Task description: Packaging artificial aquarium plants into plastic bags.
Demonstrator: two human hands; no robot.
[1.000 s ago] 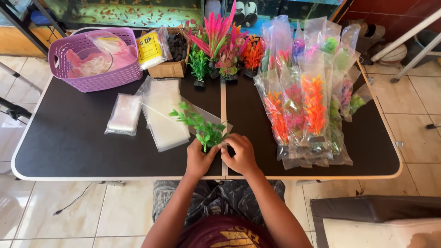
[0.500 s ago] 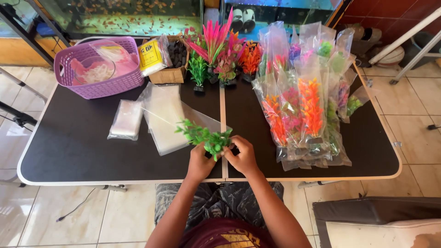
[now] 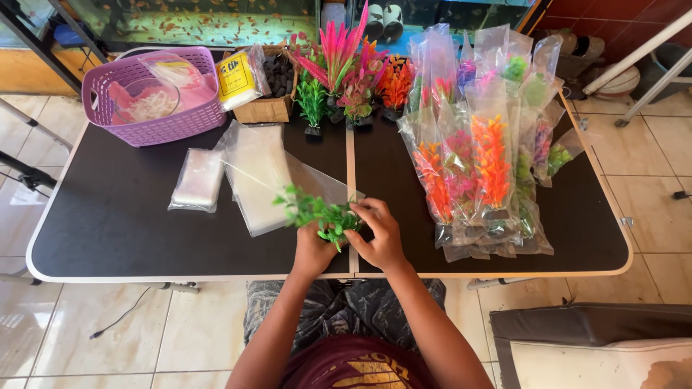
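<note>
- Head view: we see both hands at the table's [image 3: 108, 238] near edge, on a small green plastic plant [image 3: 317, 214].
- Compared with 1 second ago, the plant lies lower and tips more to the left, its sprigs now over the corner of a clear bag [image 3: 270, 184]; the hands have barely shifted.
- We judge that we are turning the plant to line it up with the bag's mouth, not yet sliding it in.
- Left hand [image 3: 312, 252] grips the plant's base from below, fingers curled shut around it.
- Right hand [image 3: 378, 234] pinches the sprigs with thumb and fingertips, the other fingers bent close together.
- Purple basket [image 3: 155, 126], far left: it holds crumpled clear bags with white and pink contents.
- Cardboard box [image 3: 267, 108] beside it: dark pellets, and a yellow packet [image 3: 236, 78] leaning on it.
- Loose plants [image 3: 346, 72], pink, green and orange, stand at the far edge.
- Bagged plants [image 3: 483, 158] lie stacked on the right, 1 plant per bag as far as we can tell.
- A flat stack of small bags [image 3: 196, 180] lies left of the clear bag.
</note>
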